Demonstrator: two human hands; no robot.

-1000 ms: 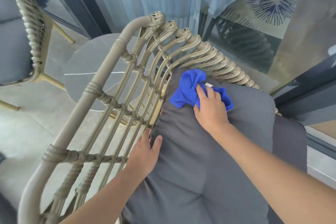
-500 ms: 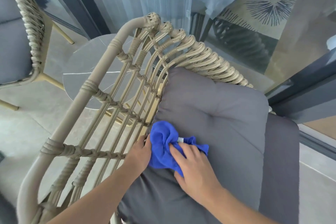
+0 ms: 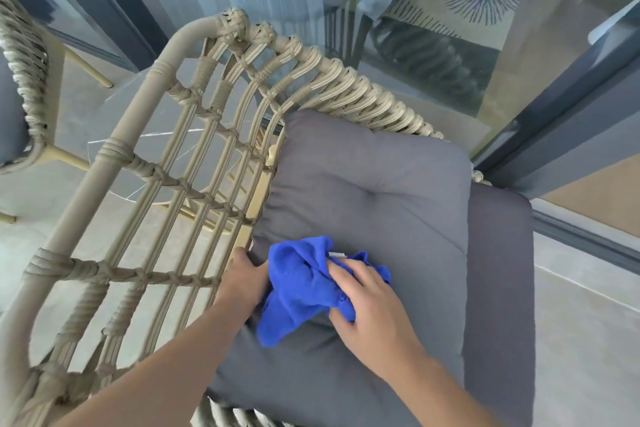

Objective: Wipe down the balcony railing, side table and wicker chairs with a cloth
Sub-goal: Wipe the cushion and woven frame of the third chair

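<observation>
Head view looks down into a wicker chair (image 3: 145,163), its woven rope-and-cane side wall curving from lower left up to the top rail and round behind the seat. Glass door (image 3: 433,45) behind it reflects the chair back; dark frame runs along the right. Pale tiled floor (image 3: 588,340) shows on both sides.

Grey back cushion (image 3: 374,191), tufted at one point, stands tipped forward over the seat cushion (image 3: 502,253), whose edge shows to the right. Judged reason: tilting it away from the weave exposes both its face and the cane behind.

Round grey side table (image 3: 162,135) sits beyond the chair wall, seen through the gaps in the weave. A second wicker chair (image 3: 24,80) shows only as an edge at far left. Balcony railing not in view.

Left hand (image 3: 242,282) rests at the cushion's left edge beside the cane, fingers mostly hidden by the cloth; it looks to be steadying the cushion, though whether it grips I cannot tell.

Right hand (image 3: 367,302) lies on top of the cloth with fingers curled into the folds, pressing it to the fabric.

Blue cloth (image 3: 298,288), bunched, sits on the lower left of the back cushion, between the two hands, touching both. A small white tag (image 3: 336,255) pokes out near the fingertips.

Judgement: chair wiping is in hand; how much of the weave, and whether table and railing, remain to be done cannot be read from this
</observation>
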